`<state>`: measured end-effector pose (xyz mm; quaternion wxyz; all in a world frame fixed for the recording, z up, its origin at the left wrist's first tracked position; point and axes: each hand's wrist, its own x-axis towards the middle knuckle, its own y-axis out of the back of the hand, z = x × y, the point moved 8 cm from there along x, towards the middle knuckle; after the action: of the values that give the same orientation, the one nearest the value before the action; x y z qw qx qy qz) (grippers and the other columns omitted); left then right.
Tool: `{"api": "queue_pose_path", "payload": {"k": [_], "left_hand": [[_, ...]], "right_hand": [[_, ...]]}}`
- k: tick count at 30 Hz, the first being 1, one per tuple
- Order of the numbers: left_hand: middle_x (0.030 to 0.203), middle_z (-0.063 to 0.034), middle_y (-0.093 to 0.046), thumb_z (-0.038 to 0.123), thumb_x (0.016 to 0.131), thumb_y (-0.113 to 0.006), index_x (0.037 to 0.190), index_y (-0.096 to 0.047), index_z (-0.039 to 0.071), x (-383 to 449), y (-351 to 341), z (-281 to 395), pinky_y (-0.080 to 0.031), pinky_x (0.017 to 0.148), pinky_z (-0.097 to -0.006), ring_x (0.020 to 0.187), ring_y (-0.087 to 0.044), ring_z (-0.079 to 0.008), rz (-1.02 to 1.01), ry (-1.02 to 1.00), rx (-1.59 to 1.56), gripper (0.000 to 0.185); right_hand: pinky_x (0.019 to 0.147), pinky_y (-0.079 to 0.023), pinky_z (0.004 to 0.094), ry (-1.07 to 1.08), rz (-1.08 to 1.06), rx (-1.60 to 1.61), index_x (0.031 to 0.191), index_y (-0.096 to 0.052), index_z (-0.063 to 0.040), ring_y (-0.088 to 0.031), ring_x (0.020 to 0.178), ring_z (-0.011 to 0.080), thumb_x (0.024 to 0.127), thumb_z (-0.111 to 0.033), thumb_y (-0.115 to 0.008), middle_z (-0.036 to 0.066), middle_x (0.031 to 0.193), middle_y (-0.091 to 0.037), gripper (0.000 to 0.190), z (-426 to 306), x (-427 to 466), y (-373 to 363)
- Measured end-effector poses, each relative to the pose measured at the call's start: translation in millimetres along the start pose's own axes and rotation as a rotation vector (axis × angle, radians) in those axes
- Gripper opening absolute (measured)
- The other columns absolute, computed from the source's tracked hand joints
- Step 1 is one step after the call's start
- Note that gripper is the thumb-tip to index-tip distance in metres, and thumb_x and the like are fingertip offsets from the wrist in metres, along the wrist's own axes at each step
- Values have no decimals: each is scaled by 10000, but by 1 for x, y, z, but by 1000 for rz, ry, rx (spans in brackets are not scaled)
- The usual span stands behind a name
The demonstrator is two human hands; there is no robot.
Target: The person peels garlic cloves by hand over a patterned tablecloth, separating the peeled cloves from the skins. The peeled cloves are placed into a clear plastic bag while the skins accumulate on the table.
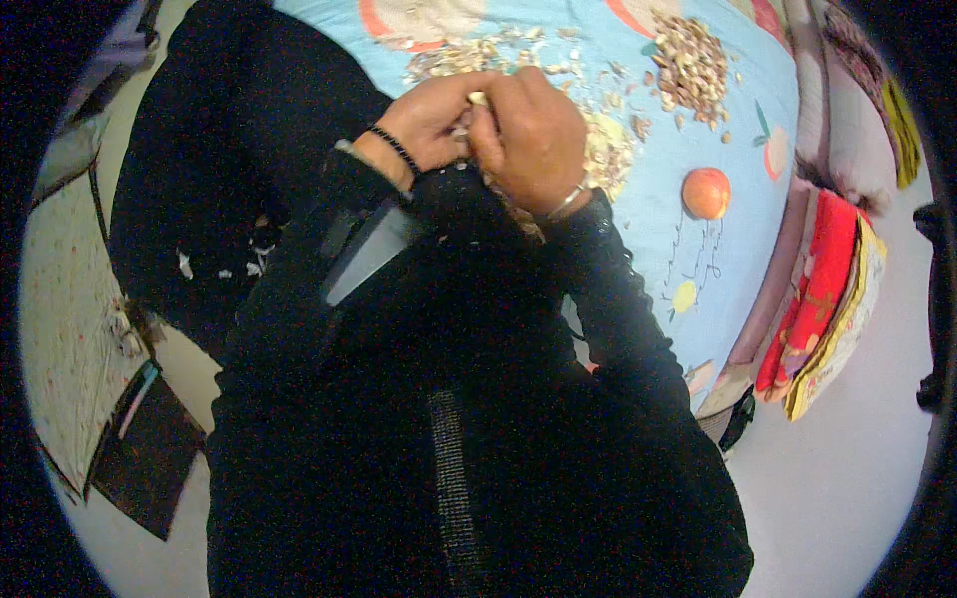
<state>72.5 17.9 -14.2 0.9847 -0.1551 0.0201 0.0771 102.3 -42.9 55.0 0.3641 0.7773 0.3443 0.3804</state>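
My left hand and my right hand are pressed together in front of my chest. Between them, near my right thumb, shows the pale tip of what looks like a garlic clove. My left palm is turned up and cupped, with small bits in it that are partly hidden. The right fingers curl over from the other side. Beyond the hands lies a heap of pale cloves and peel. More peel and pieces lie beside my right hand. A separate pile of brownish, seemingly unpeeled cloves sits farther right.
A blue fruit-print cloth lies under the piles. On it is a round orange-red fruit. Folded red fabric rests at the right edge. Peel scraps cling to my dark clothing. A dark flat item is at lower left.
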Motion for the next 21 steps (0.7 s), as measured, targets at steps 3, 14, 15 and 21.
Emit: {"api": "queue_pose_path", "payload": {"k": [3, 14, 15, 21], "left_hand": [[817, -58, -555, 184, 912, -452, 1001, -522, -4, -11, 5, -42, -463, 503, -219, 674, -545, -104, 286, 668, -445, 220], [810, -64, -513, 232, 929, -442, 972, -480, 1, -2, -11, -48, -361, 434, -166, 625, -467, -81, 45, 724, -830, 238], [813, -66, -513, 232, 929, -442, 971, -477, 1, -2, -11, -45, -361, 438, -167, 625, -466, -80, 42, 714, -813, 238], [804, -65, -514, 236, 934, -430, 958, -472, 4, -4, -11, -41, -381, 446, -173, 615, -473, -82, 103, 718, -766, 238]], "right_hand": [[550, -446, 413, -138, 32, 133, 773, -550, -50, -543, 645, 322, 705, -183, -597, 131, 736, -519, 157, 16, -7, 9], [619, -450, 404, -483, 6, -10, 861, -587, -51, -556, 714, 331, 754, -141, -591, 149, 795, -557, 140, 118, -92, 37], [615, -450, 405, -470, 19, -35, 867, -587, -53, -557, 715, 331, 755, -147, -596, 148, 801, -555, 146, 123, -88, 32], [589, -455, 433, -407, -115, -239, 788, -541, -52, -549, 690, 347, 755, -162, -588, 148, 794, -517, 124, 129, -79, 9]]}}
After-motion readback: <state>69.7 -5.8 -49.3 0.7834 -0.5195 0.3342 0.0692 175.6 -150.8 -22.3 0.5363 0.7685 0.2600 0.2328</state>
